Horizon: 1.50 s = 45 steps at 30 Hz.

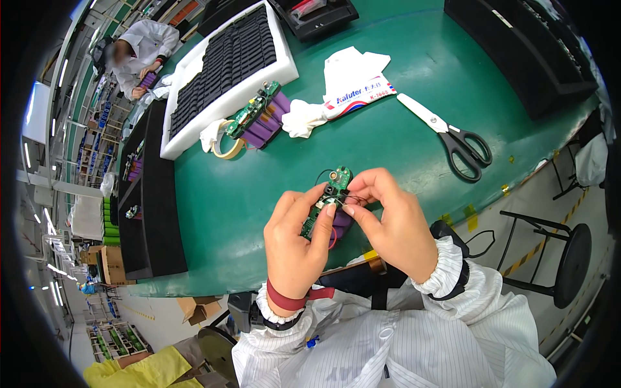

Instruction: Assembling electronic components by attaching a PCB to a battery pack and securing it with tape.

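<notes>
"Why hold it up like that, rather than lay it flat?"

"To see the wiring, I'd guess. The left hand (294,229) is closed round the circuit board pack (332,191), board face up, at the near side of the bench (223,223). Whether the pack touches the top, I can't tell from here."

"And the right hand (400,220)?"

"Thumb and forefinger look pinched on a thin dark wire (354,196). A lead that fine probably wants fingertips, with the left hand serving as the vice."

"The scissors (441,125) lie well off to the right, though."

"Handles toward this side, which suits the right hand, and clear of the elbows."

"That second pack (266,123)?"

"Farther back, beside the white foam tray (286,72). Likely put there to leave this patch free for both hands."
</notes>
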Motion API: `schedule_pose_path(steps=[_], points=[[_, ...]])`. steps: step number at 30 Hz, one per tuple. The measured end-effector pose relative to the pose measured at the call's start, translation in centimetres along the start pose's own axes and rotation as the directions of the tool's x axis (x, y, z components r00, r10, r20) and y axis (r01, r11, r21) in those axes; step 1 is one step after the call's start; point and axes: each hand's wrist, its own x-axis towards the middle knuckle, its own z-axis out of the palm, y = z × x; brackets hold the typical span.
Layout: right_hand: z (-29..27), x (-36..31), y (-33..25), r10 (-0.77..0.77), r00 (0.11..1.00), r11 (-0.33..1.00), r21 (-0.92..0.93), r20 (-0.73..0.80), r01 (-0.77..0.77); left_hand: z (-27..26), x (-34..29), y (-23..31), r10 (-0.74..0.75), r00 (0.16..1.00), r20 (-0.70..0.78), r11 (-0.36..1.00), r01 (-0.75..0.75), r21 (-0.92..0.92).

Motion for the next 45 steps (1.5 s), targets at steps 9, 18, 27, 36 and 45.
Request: schedule_pose_path(steps=[9,18,27,36,45], points=[[0.1,-0.4,0.7,-0.410,0.910,0.866,-0.341,-0.063,0.367,0.1,-0.1,-0.1,-0.009,1.000,-0.014,1.000,0.009,-0.015],[0.3,-0.8,0.9,-0.361,0.931,0.876,-0.361,-0.053,0.320,0.1,-0.1,0.1,-0.014,1.000,-0.017,1.000,0.013,-0.026],[1.1,-0.9,1.1,-0.417,0.906,0.846,-0.397,-0.075,0.356,0.0,0.1,-0.2,0.014,1.000,-0.024,1.000,-0.014,0.003],[1.9,-1.5,1.2,-0.320,0.941,0.899,-0.349,-0.107,0.265,0.2,0.0,-0.4,0.018,0.999,-0.036,1.000,-0.019,-0.018],[1.8,-1.6,2.1,-0.470,0.877,0.784,-0.504,-0.102,0.361,0.0,0.1,-0.3,0.009,1.000,-0.009,1.000,-0.009,-0.019]])
